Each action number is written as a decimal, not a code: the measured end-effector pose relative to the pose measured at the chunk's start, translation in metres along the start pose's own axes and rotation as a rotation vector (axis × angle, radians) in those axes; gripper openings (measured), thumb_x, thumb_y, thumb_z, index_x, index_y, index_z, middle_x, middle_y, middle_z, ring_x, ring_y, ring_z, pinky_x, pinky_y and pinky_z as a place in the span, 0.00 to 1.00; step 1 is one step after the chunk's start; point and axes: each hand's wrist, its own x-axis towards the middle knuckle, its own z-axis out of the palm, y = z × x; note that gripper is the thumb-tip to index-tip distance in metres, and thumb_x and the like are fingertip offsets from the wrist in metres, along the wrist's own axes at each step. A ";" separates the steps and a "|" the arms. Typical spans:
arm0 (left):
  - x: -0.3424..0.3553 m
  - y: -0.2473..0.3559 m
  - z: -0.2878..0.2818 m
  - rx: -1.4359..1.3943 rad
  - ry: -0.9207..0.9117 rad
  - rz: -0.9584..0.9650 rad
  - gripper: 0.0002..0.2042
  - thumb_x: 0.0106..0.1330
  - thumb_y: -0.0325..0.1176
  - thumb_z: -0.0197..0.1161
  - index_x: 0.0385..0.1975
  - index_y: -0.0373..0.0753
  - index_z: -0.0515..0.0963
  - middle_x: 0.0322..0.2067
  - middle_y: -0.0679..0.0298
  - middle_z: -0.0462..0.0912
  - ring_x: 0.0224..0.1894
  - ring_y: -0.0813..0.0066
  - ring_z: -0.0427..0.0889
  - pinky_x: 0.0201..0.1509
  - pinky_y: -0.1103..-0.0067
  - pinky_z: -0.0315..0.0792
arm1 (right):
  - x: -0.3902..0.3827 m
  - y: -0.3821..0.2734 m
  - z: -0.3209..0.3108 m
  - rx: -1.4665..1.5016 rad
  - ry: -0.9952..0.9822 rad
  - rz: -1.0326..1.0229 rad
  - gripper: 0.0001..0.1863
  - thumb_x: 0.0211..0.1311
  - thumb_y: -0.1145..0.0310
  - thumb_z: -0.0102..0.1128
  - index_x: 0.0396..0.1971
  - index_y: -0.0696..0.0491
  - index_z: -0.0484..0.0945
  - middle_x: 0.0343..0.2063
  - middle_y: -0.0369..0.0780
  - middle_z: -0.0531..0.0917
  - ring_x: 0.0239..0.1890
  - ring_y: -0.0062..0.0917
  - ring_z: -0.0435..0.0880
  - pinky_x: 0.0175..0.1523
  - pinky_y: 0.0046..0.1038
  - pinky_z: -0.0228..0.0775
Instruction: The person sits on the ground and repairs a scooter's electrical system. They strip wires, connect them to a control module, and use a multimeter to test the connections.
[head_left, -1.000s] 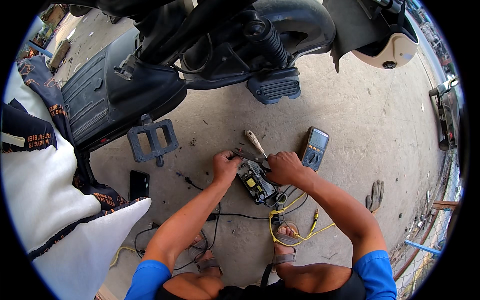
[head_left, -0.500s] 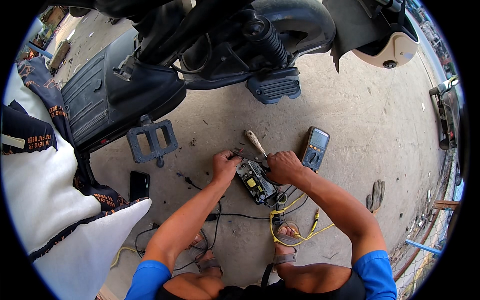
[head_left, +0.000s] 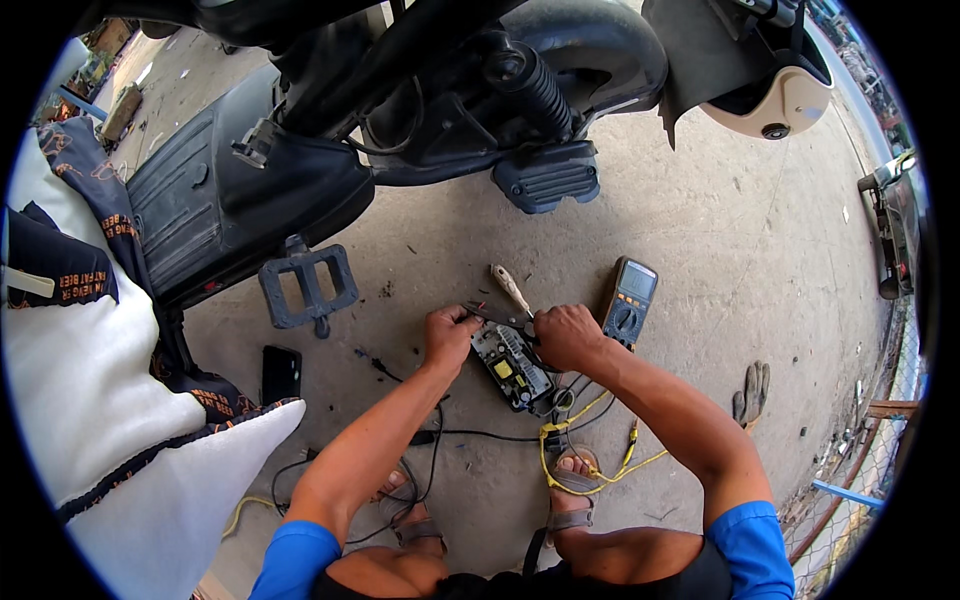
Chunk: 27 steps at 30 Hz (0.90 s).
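My left hand (head_left: 447, 338) pinches at the upper end of a dark tool, perhaps pliers (head_left: 490, 312); what exactly is between its fingers is too small to make out. My right hand (head_left: 570, 336) is closed round that tool's other end. Just below them an opened charger-like circuit board (head_left: 510, 372) in a black case lies on the ground, with black and yellow cables (head_left: 550, 430) around it. A screwdriver with a pale handle (head_left: 510, 287) lies just above my hands. A multimeter (head_left: 628, 300) lies to the right of my right hand.
A black two-wheeler (head_left: 220, 190) with a pedal (head_left: 303, 285) stands across the concrete ground (head_left: 720, 250), a cream helmet (head_left: 775, 105) at its right. White padded cloth (head_left: 90, 380) hangs at left, near a phone (head_left: 282, 375). A glove (head_left: 752, 390) lies right, by wire fencing (head_left: 850, 470).
My hands stay in nearly the same grip over the circuit board. The surroundings sit very slightly shifted in the picture; nothing has visibly been picked up or put down.
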 end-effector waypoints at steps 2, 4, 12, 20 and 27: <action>0.000 0.000 0.000 -0.013 0.002 0.006 0.02 0.63 0.20 0.65 0.29 0.31 0.84 0.28 0.67 0.84 0.31 0.82 0.78 0.38 0.80 0.70 | -0.001 -0.001 0.000 -0.011 0.007 0.001 0.11 0.54 0.68 0.56 0.32 0.58 0.84 0.35 0.49 0.87 0.42 0.43 0.87 0.46 0.41 0.79; 0.000 -0.001 -0.001 -0.022 0.010 0.004 0.02 0.63 0.20 0.65 0.29 0.31 0.84 0.28 0.67 0.84 0.31 0.82 0.78 0.38 0.80 0.70 | 0.000 -0.002 -0.002 -0.015 0.008 -0.001 0.11 0.54 0.68 0.56 0.32 0.57 0.84 0.35 0.49 0.87 0.42 0.43 0.87 0.47 0.41 0.79; -0.003 0.004 0.001 0.018 0.015 0.002 0.02 0.63 0.21 0.65 0.31 0.31 0.85 0.29 0.67 0.85 0.32 0.82 0.77 0.38 0.80 0.70 | -0.002 -0.003 -0.005 0.008 -0.006 0.015 0.12 0.54 0.65 0.59 0.31 0.57 0.84 0.34 0.48 0.87 0.41 0.43 0.87 0.46 0.41 0.79; -0.004 -0.001 0.000 0.056 -0.002 0.126 0.03 0.65 0.21 0.64 0.29 0.33 0.83 0.27 0.69 0.83 0.32 0.84 0.75 0.38 0.80 0.69 | -0.002 0.000 -0.009 0.050 -0.056 0.041 0.14 0.54 0.61 0.60 0.31 0.57 0.85 0.33 0.49 0.86 0.40 0.44 0.87 0.46 0.42 0.79; -0.005 0.002 0.004 -0.042 0.007 0.067 0.07 0.65 0.19 0.62 0.25 0.35 0.80 0.25 0.71 0.80 0.30 0.84 0.72 0.38 0.81 0.67 | 0.009 0.020 -0.020 0.278 -0.183 0.011 0.19 0.54 0.57 0.61 0.35 0.59 0.84 0.33 0.53 0.86 0.41 0.48 0.85 0.46 0.42 0.78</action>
